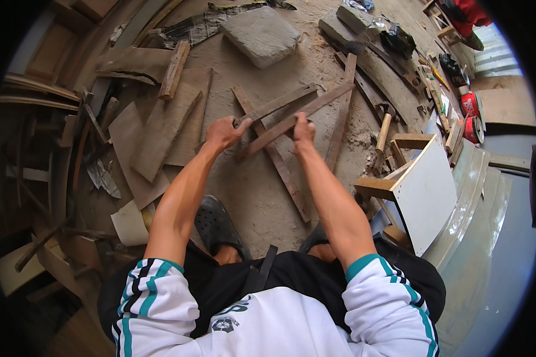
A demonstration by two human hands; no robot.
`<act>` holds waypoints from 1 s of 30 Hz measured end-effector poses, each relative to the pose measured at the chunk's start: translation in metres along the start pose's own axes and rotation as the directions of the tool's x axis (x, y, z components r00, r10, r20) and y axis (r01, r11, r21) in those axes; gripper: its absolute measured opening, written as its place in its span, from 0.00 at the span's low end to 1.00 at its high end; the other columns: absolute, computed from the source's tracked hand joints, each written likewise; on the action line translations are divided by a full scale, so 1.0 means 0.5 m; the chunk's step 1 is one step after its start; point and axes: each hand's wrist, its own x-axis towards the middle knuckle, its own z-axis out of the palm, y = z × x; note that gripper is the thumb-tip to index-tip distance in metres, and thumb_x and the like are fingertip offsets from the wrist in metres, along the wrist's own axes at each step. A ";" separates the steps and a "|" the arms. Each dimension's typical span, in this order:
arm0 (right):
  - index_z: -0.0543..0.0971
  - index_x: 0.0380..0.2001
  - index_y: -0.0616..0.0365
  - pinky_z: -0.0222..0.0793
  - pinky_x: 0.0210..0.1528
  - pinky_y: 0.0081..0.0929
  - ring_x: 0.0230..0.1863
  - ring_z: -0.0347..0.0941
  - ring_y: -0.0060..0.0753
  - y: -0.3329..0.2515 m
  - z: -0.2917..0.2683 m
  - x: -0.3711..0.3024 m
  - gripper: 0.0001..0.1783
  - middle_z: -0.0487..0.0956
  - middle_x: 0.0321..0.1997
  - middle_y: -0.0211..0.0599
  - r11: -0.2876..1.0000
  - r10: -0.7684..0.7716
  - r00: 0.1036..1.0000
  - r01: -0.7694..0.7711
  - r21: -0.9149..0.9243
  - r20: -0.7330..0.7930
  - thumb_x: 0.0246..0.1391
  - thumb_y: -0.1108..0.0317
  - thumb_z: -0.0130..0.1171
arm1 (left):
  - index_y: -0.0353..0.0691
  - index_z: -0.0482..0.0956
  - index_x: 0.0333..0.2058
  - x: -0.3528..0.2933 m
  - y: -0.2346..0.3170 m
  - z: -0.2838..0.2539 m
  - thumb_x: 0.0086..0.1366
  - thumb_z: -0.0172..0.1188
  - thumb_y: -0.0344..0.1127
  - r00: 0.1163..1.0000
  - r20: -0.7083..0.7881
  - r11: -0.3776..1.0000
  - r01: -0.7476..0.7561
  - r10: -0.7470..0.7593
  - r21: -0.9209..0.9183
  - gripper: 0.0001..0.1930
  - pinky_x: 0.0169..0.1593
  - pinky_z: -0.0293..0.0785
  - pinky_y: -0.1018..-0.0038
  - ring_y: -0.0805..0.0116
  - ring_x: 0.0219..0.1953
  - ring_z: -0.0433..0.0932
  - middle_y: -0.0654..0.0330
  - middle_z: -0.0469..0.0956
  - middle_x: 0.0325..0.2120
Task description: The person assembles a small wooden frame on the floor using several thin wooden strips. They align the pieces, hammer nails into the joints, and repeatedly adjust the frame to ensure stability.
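My left hand [223,132] is closed around the near end of a narrow wooden strip [284,101], which points away to the right. My right hand [304,128] grips a second wooden strip [327,101] near its middle; this one slants from lower left to upper right and looks slightly blurred. Beneath them, a long wooden strip [286,178] lies diagonally on the dusty ground. Another strip [341,119] runs along the right, its far end by the tip of the right-hand strip. Whether these ends touch, I cannot tell.
Loose boards [167,131] are piled on the left. A stone slab [261,35] lies ahead. To the right are a hammer [383,132], a wooden frame with a white panel [426,199] and red round containers [470,104]. Another person's red clothing [467,12] shows far right.
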 end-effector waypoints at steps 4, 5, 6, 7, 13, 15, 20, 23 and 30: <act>0.68 0.39 0.62 0.77 0.30 0.44 0.29 0.78 0.48 -0.111 -0.085 0.009 0.22 0.75 0.33 0.48 0.942 -0.006 0.991 -0.039 0.334 0.132 0.56 0.52 0.48 | 0.37 0.83 0.34 -0.036 -0.011 -0.068 0.50 0.55 0.80 0.999 -0.032 0.992 -0.023 0.027 0.121 0.43 0.44 0.76 0.54 0.48 0.40 0.82 0.43 0.83 0.33; 0.65 0.36 0.59 0.77 0.22 0.44 0.19 0.75 0.45 -0.132 -0.114 0.030 0.19 0.73 0.28 0.45 0.933 -0.031 0.997 0.003 0.360 0.071 0.58 0.52 0.45 | 0.37 0.83 0.33 -0.033 -0.011 -0.083 0.49 0.56 0.80 0.998 -0.049 0.988 -0.034 0.042 0.149 0.43 0.42 0.76 0.54 0.48 0.38 0.83 0.44 0.83 0.32; 0.67 0.40 0.60 0.77 0.23 0.44 0.22 0.76 0.45 -0.142 -0.150 0.059 0.23 0.73 0.28 0.45 0.940 -0.012 0.998 -0.008 0.341 0.057 0.58 0.49 0.48 | 0.37 0.83 0.35 -0.027 -0.017 -0.099 0.50 0.56 0.79 0.996 -0.074 0.984 -0.038 0.051 0.175 0.43 0.42 0.76 0.55 0.48 0.38 0.83 0.45 0.83 0.31; 0.68 0.45 0.64 0.77 0.23 0.44 0.23 0.77 0.46 -0.161 -0.167 0.064 0.31 0.74 0.30 0.45 0.980 0.020 0.999 -0.012 0.200 -0.036 0.56 0.44 0.55 | 0.37 0.84 0.36 -0.022 -0.032 -0.118 0.51 0.57 0.78 0.994 -0.098 0.979 -0.030 0.051 0.203 0.42 0.41 0.76 0.55 0.49 0.37 0.83 0.45 0.83 0.31; 0.70 0.50 0.73 0.78 0.40 0.45 0.42 0.80 0.54 -0.163 -0.237 0.038 0.46 0.78 0.47 0.58 0.764 -0.234 0.965 0.108 -0.636 -0.117 0.44 0.39 0.69 | 0.43 0.83 0.43 -0.040 -0.143 -0.229 0.52 0.54 0.79 0.914 -0.399 0.989 0.118 -0.072 0.092 0.42 0.46 0.76 0.56 0.45 0.42 0.82 0.45 0.83 0.35; 0.71 0.50 0.74 0.75 0.49 0.46 0.49 0.78 0.55 -0.139 -0.239 0.023 0.49 0.77 0.50 0.61 0.606 -0.338 0.932 0.112 -0.788 -0.128 0.40 0.38 0.72 | 0.41 0.83 0.43 -0.041 -0.176 -0.246 0.53 0.53 0.79 0.865 -0.446 0.966 0.259 -0.230 0.002 0.42 0.47 0.76 0.55 0.44 0.43 0.82 0.45 0.83 0.36; 0.70 0.52 0.71 0.70 0.58 0.48 0.56 0.74 0.59 -0.119 -0.234 -0.023 0.47 0.76 0.53 0.61 0.532 -0.294 0.951 0.083 -0.842 -0.092 0.38 0.44 0.75 | 0.36 0.83 0.41 -0.041 -0.219 -0.208 0.54 0.52 0.79 0.667 -0.567 0.875 0.387 -0.483 -0.291 0.44 0.48 0.74 0.55 0.44 0.45 0.81 0.45 0.83 0.37; 0.68 0.53 0.69 0.70 0.57 0.49 0.56 0.73 0.59 -0.129 -0.239 -0.030 0.44 0.76 0.53 0.60 0.524 -0.255 0.964 0.071 -0.849 -0.077 0.41 0.51 0.75 | 0.32 0.83 0.40 -0.037 -0.176 -0.195 0.54 0.52 0.79 0.655 -0.461 0.785 0.365 -0.598 -0.500 0.46 0.47 0.74 0.56 0.45 0.45 0.81 0.43 0.83 0.38; 0.68 0.50 0.68 0.70 0.57 0.48 0.54 0.74 0.63 -0.099 -0.242 -0.005 0.35 0.77 0.49 0.64 0.595 -0.287 0.957 0.149 -0.790 -0.035 0.43 0.59 0.69 | 0.25 0.80 0.37 0.008 -0.028 -0.118 0.59 0.57 0.69 0.585 -0.342 0.592 0.309 -0.735 -0.744 0.40 0.47 0.74 0.57 0.46 0.45 0.81 0.40 0.82 0.37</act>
